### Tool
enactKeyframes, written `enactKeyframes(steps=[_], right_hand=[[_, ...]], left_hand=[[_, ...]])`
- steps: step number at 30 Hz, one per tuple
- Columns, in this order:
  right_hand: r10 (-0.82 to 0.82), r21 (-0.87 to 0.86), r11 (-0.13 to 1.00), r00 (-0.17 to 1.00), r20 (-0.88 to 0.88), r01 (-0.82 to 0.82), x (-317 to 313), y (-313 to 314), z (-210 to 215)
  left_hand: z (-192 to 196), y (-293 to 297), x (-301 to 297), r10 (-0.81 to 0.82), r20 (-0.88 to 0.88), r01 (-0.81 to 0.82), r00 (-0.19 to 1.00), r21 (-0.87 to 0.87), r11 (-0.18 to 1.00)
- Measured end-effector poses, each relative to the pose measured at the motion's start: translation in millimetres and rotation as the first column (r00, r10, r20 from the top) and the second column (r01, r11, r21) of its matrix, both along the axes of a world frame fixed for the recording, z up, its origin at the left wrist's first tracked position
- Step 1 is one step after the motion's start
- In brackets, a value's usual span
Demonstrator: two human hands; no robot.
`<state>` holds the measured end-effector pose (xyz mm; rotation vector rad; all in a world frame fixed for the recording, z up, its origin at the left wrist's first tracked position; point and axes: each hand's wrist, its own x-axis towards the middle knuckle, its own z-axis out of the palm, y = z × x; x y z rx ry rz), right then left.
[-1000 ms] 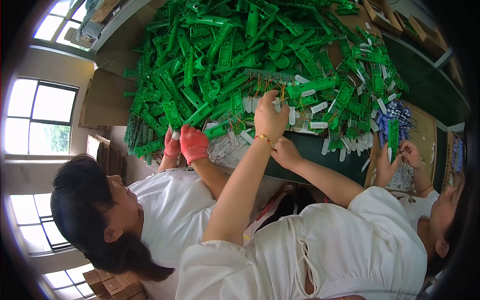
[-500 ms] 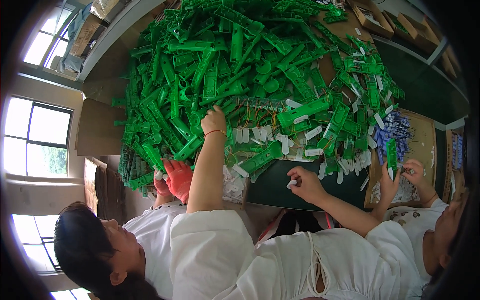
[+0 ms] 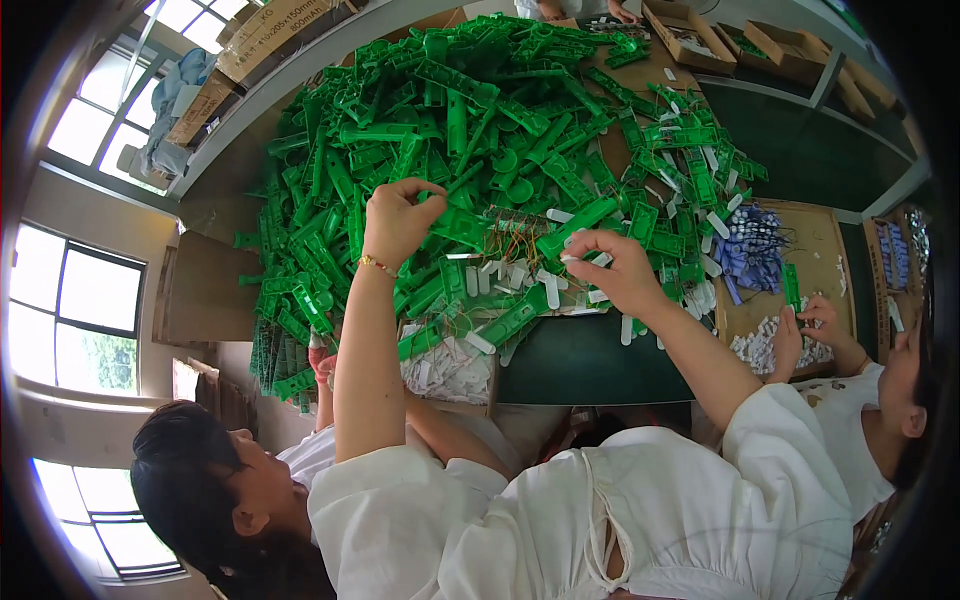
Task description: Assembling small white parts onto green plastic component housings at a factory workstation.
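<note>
Found left hand left of frame centre, held up against the heap of green casings, with fingers bent forward and thumb close beneath the fingertips; cannot tell whether gripping anything. Found right hand right of centre, with thumb and forefinger apparently pinching a small white piece, other fingers curled. Observed between both hands, at mid-frame, white tabs among thin orange wires, and just below and left of those a green casing lying at the upper edge of the visible dark tabletop. Judged to be at a step of handling small parts between heap and near edge. Judged to call next for a light, steady pinch on the white piece, a free path for both hands, and care against snagging wires or shifting nearby casings
</note>
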<state>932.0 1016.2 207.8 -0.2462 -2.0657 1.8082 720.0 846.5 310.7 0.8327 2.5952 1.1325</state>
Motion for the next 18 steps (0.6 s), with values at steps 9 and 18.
enactKeyframes(steps=[9,18], right_hand=[[0.409,-0.219,0.874,0.900,-0.152,-0.434,-11.0,9.2,21.3],[0.083,-0.671,0.679,0.940,-0.332,-0.297,24.4,-5.0,45.4]], left_hand=[[31.9,41.6,82.6,-0.388,0.269,0.382,0.882,0.076,0.921],[-36.8,31.1,173.2,-0.621,0.489,0.047,0.613,0.762,0.646]])
